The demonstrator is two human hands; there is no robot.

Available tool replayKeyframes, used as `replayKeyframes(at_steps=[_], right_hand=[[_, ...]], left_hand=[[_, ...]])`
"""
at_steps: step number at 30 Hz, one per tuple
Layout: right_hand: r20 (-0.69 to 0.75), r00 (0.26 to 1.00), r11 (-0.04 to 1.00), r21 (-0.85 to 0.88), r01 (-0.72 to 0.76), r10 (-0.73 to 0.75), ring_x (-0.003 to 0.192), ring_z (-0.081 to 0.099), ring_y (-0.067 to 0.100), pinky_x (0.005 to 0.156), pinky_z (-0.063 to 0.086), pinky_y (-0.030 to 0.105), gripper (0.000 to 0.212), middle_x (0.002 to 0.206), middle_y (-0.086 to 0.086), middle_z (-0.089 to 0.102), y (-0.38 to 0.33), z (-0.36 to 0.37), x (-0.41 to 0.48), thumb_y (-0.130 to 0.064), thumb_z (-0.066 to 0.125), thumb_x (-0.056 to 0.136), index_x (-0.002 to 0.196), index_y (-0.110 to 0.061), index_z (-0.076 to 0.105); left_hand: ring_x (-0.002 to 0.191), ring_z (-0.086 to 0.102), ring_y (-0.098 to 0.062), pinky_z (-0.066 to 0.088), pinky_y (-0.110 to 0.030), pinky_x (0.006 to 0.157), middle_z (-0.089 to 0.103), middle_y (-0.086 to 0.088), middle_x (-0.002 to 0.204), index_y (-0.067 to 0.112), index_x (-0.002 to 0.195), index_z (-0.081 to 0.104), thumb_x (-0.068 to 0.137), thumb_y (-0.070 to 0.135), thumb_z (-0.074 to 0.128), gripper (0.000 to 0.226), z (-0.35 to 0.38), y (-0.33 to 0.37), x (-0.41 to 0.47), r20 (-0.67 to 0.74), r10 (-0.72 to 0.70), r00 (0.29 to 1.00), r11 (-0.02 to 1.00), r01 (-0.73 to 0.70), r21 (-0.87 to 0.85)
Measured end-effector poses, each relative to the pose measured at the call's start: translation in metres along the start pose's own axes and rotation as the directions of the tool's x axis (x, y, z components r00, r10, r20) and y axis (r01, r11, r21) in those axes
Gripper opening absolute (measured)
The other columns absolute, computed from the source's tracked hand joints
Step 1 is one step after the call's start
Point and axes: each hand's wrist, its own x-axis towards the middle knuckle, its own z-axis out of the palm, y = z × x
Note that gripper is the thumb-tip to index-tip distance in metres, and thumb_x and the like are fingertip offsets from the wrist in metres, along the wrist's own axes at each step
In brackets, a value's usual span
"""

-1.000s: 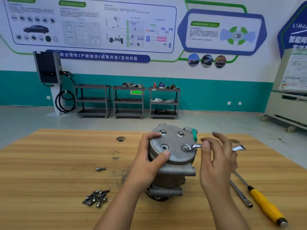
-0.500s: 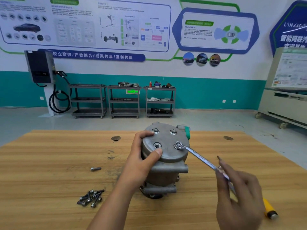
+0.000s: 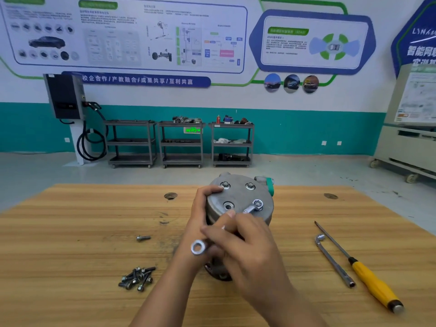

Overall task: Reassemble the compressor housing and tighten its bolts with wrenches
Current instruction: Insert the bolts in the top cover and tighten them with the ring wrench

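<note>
A grey metal compressor housing (image 3: 239, 197) stands upright on the wooden table (image 3: 70, 232), with a green cap at its far right. Three bolts sit in its round top cover; a fourth hole near the front holds none. My left hand (image 3: 200, 215) grips the housing's left side, thumb towards the top. A silver wrench (image 3: 251, 208) has one ring end on the front-right bolt and its free ring end pointing down-left. My right hand (image 3: 243, 246) grips the wrench's shaft in front of the housing and hides the lower part of the housing.
A pile of several loose bolts (image 3: 138, 278) and a single bolt (image 3: 143, 237) lie at the left. An L-shaped socket wrench (image 3: 332, 260) and a yellow-handled screwdriver (image 3: 368, 277) lie at the right. Three grey carts (image 3: 181, 142) stand against the far wall.
My right hand has swung the wrench clockwise about the front-right bolt, from pointing right to pointing down-left. The left hand has kept its hold on the housing.
</note>
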Motion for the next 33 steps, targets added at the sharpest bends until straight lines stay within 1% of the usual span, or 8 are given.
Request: replayKeyframes(at_steps=[6,10,14,18,23,25,27,33], right_hand=[[0.229,0.933,0.947,-0.226,-0.227,0.278,0.072,0.056,0.024,0.070,0.032,0.035,0.024,0.070,0.002,0.060,0.020,-0.005,0.048,-0.032,0.056,0.087,0.078,-0.016,0.072],[0.383,0.833,0.911,-0.059,-0.408,0.398,0.080,0.057,0.019,0.075,0.041,0.036,0.020,0.079,0.002,0.066,0.040,-0.016,0.064,-0.034,0.066,0.083,0.083,-0.015,0.073],[0.307,0.831,0.886,-0.143,-0.441,0.463,0.073,0.049,0.017,0.068,0.033,0.032,0.018,0.066,-0.009,0.053,0.057,-0.010,0.066,-0.040,0.066,0.080,0.073,-0.025,0.059],[0.143,0.677,0.687,-0.268,-0.675,0.722,0.112,0.041,0.024,0.092,0.032,0.037,0.028,0.109,0.001,0.055,0.093,-0.002,0.054,-0.037,0.054,0.090,0.111,-0.021,0.061],[0.186,0.332,0.182,0.549,-0.815,0.925,0.105,0.052,0.017,0.085,0.037,0.031,0.028,0.116,-0.002,0.054,0.097,-0.008,0.018,-0.026,0.062,0.082,0.109,-0.023,0.054],[0.146,0.388,0.162,0.737,-0.657,0.910,0.112,0.051,0.003,0.089,0.033,0.022,0.034,0.117,-0.015,0.060,0.087,-0.011,0.000,-0.017,0.055,0.089,0.122,-0.022,0.052],[-0.036,0.524,0.364,0.759,-0.539,0.851,0.113,0.053,-0.007,0.085,0.041,0.008,0.033,0.114,-0.016,0.067,0.070,-0.014,-0.017,-0.014,0.052,0.091,0.121,-0.026,0.058],[-0.191,0.815,0.815,0.343,-0.467,0.548,0.127,0.046,0.009,0.102,0.036,0.018,0.020,0.122,-0.018,0.061,0.028,-0.010,-0.037,-0.028,0.049,0.092,0.101,-0.034,0.066]], left_hand=[[0.083,0.059,0.008,0.044,-0.008,0.072,0.063,0.023,0.092,0.039,0.104,0.046,0.076,0.024,0.059,0.034,0.000,0.001,0.004,-0.002,0.038,0.999,0.992,-0.038,0.123],[0.098,0.058,0.006,0.044,-0.009,0.076,0.059,0.014,0.110,0.055,0.101,0.048,0.071,0.036,0.062,0.038,0.002,0.001,0.003,-0.010,-0.008,1.000,0.995,0.009,0.096],[0.090,0.060,0.000,0.049,-0.019,0.072,0.057,0.019,0.106,0.056,0.099,0.047,0.071,0.039,0.062,0.036,0.003,0.004,0.003,-0.012,-0.044,0.999,0.996,0.045,0.080],[0.086,0.060,0.002,0.053,-0.023,0.070,0.053,0.033,0.099,0.051,0.105,0.047,0.070,0.041,0.062,0.039,0.002,0.005,0.001,-0.015,-0.063,0.998,0.996,0.064,0.070],[0.083,0.060,0.007,0.050,-0.018,0.063,0.052,0.037,0.098,0.052,0.108,0.046,0.070,0.044,0.061,0.042,0.001,0.005,0.002,-0.009,-0.077,0.997,0.994,0.078,0.075],[0.083,0.059,0.007,0.048,-0.014,0.061,0.052,0.034,0.100,0.052,0.109,0.046,0.069,0.044,0.062,0.043,0.003,0.005,0.003,-0.004,-0.075,0.997,0.995,0.075,0.073],[0.086,0.059,0.004,0.047,-0.012,0.061,0.051,0.031,0.105,0.052,0.109,0.046,0.069,0.045,0.061,0.043,0.005,0.006,0.005,0.005,-0.076,0.997,0.994,0.075,0.081],[0.088,0.055,0.010,0.044,-0.008,0.065,0.052,0.027,0.110,0.050,0.102,0.049,0.070,0.038,0.062,0.037,0.007,0.004,0.007,-0.001,-0.027,1.000,0.997,0.027,0.076]])
